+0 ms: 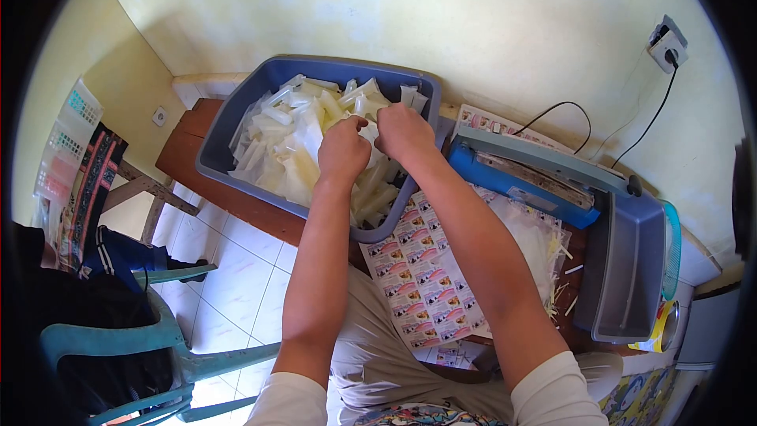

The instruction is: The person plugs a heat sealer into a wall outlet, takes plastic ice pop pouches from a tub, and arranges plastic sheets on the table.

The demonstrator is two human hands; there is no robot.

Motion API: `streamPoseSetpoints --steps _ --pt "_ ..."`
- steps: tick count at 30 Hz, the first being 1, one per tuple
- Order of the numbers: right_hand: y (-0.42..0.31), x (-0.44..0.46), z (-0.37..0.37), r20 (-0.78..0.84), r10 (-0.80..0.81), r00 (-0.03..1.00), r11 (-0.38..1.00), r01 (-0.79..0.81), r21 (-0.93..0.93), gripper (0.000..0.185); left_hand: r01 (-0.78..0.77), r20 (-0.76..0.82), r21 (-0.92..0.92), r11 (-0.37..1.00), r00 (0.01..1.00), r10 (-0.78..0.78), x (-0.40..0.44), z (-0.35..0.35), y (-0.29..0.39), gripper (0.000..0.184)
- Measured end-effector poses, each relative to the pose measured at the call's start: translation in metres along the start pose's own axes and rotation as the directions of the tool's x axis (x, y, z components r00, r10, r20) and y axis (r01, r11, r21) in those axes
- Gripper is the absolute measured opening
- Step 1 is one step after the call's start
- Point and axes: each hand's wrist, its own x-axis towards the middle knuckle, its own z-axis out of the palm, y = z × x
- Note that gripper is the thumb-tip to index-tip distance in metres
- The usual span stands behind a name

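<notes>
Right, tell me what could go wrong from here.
The pale translucent plastic packets lie heaped in the grey-blue rectangular plastic tub; the bare left hand or right hand could dislodge some. The thin black cord hangs slack from the square white wall socket, so it might get snagged.

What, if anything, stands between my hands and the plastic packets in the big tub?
Nothing visible: your left hand and right hand are both over the open tub, at the packets, with no lid between.
</notes>
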Motion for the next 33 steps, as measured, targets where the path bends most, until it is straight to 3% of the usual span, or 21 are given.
streamPoseSetpoints --steps 5,11,14,16,17,19,20,22,24,26,30,33 --pt "0.001 -0.001 0.005 -0.044 -0.001 0.999 1.000 0.001 0.012 0.019 0.028 0.012 -0.001 1.000 1.000 -0.028 -0.001 0.001 -0.004 0.041" --pt "0.004 0.006 0.010 0.037 0.076 0.996 0.997 -0.076 0.007 0.026 0.047 -0.048 -0.071 0.996 0.998 -0.051 0.002 0.004 -0.009 0.049" --pt "0.002 -0.005 0.002 -0.070 0.008 0.998 1.000 -0.007 0.019 0.026 0.078 0.011 -0.028 0.997 0.997 -0.078 0.003 0.002 -0.008 0.045" --pt "0.008 -0.008 0.009 -0.366 -0.069 0.928 0.981 0.129 0.143 0.024 -0.052 -0.032 0.026 0.998 0.998 0.052 0.000 0.001 -0.009 0.045" --pt "0.010 -0.007 0.011 -0.366 -0.075 0.928 0.981 0.134 0.140 0.024 -0.049 -0.036 0.024 0.998 0.998 0.050 -0.001 0.003 -0.009 0.045" --pt "0.016 -0.003 0.014 -0.534 -0.134 0.834 0.939 0.280 0.200 0.024 -0.234 -0.125 -0.024 0.972 0.965 0.230 -0.001 0.005 -0.008 0.040" --pt "0.020 -0.003 0.015 -0.537 -0.140 0.832 0.937 0.287 0.200 0.024 -0.233 -0.131 -0.020 0.972 0.965 0.229 -0.001 0.005 -0.007 0.040" --pt "0.026 -0.008 0.011 -0.590 0.019 0.807 0.792 0.348 0.502 0.026 -0.306 -0.145 -0.060 0.950 0.945 0.295 -0.006 0.000 0.006 0.042" --pt "0.031 -0.020 0.009 -0.605 0.087 0.792 0.781 0.323 0.535 0.027 -0.336 -0.165 -0.084 0.938 0.933 0.319 -0.009 -0.001 0.014 0.042" --pt "0.038 -0.032 0.006 -0.358 0.266 0.895 0.466 0.205 0.860 0.026 -0.481 -0.237 -0.069 0.874 0.859 0.454 -0.012 -0.006 0.023 0.039" --pt "0.039 -0.071 -0.021 -0.398 0.254 0.882 0.356 0.298 0.886 0.026 -0.606 -0.292 0.006 0.795 0.760 0.581 -0.029 -0.017 0.052 0.035" --pt "0.046 -0.102 -0.050 -0.408 0.245 0.879 0.371 0.304 0.877 0.030 -0.635 -0.303 -0.178 0.752 0.762 0.572 -0.050 -0.022 0.080 0.031"
